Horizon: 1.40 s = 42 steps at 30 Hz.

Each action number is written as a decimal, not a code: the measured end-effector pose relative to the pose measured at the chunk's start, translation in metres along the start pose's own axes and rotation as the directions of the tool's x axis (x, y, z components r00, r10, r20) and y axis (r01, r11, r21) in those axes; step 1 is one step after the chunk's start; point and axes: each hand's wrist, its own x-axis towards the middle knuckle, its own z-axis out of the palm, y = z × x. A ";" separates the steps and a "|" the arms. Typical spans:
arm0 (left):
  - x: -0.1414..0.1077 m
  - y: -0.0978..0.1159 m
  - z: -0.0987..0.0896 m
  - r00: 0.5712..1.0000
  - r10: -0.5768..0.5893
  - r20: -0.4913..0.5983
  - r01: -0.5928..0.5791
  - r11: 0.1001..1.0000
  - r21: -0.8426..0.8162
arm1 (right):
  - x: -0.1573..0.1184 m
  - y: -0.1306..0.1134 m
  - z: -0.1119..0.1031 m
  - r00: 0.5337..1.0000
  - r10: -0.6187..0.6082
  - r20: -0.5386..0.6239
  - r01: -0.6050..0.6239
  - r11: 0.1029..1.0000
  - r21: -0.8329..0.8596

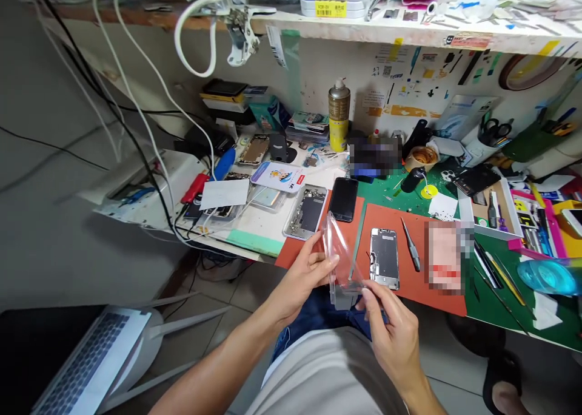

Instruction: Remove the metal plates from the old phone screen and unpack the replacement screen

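Observation:
A clear plastic case (339,251) is held over the bench's front edge, tilted, with a grey part at its lower end. My left hand (307,272) grips its left side between thumb and fingers. At its lower right corner, my right hand (391,321) pinches the plastic. Behind the case a black phone (344,199) lies on the red mat (421,221). To the right are a dark phone screen part (384,258) and a grey tweezer-like tool (411,245). An opened tray of small metal parts (307,212) sits at the left edge of the mat.
A spray can (339,114) stands at the back under a loaded shelf (364,30). White cables (150,75) hang at left. A parts box (493,205), tools and a blue container (548,276) are at right. A laptop (91,360) is at lower left.

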 end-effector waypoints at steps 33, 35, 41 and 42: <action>0.057 -0.016 -0.025 0.830 0.528 -0.180 -0.501 0.848 0.172 | -0.024 0.018 0.011 0.841 0.514 0.169 -0.536 0.752 0.383; 0.062 -0.020 -0.025 0.832 0.525 -0.179 -0.495 0.848 0.189 | -0.021 0.024 -0.002 0.841 0.541 -0.010 -0.528 0.825 0.201; 0.067 -0.026 -0.028 0.849 0.506 -0.155 -0.473 0.857 0.204 | 0.019 0.038 -0.031 0.906 0.220 -0.362 -0.382 0.791 -0.478; 0.067 -0.026 -0.028 0.854 0.500 -0.148 -0.469 0.860 0.200 | 0.027 0.039 -0.030 0.923 0.200 -0.329 -0.357 0.763 -0.539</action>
